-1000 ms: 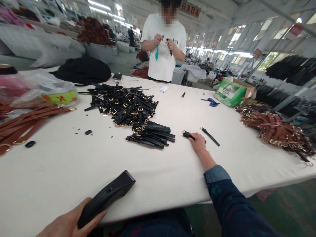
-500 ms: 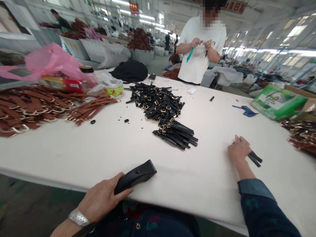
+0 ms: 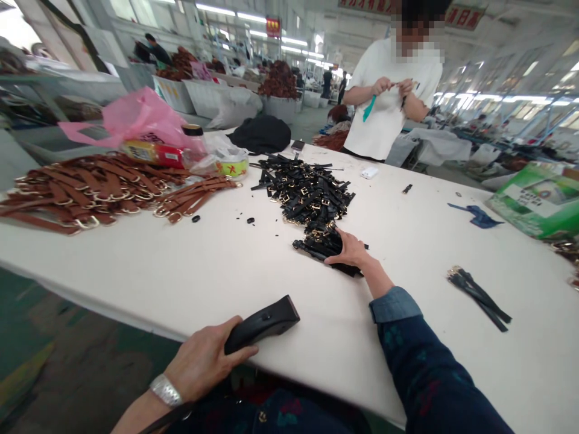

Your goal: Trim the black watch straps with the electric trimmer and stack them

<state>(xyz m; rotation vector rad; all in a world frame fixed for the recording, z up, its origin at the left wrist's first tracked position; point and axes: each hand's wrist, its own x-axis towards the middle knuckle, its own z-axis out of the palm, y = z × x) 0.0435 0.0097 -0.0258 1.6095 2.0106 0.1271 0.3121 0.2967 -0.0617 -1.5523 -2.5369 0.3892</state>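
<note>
My left hand [image 3: 203,361] is closed round a black hand-held tool [image 3: 262,323] that rests on the near edge of the white table [image 3: 190,271]. My right hand [image 3: 350,251] reaches across and lies on a neat stack of black straps with gold buckles [image 3: 322,247], its fingers curled over them. Behind that stack spreads a loose heap of black straps [image 3: 303,193]. A few black straps [image 3: 477,292] lie alone to the right of my arm.
Brown straps with rings [image 3: 90,193] cover the table's left end, beside a pink plastic bag [image 3: 136,120] and a bottle. A green box [image 3: 538,205] sits at the right. A person in a white shirt [image 3: 393,102] stands at the far side, handling a strap.
My right hand left the few straps at the right and moved left onto the neat black stack. The view swung further left. My left hand keeps hold of the tool.
</note>
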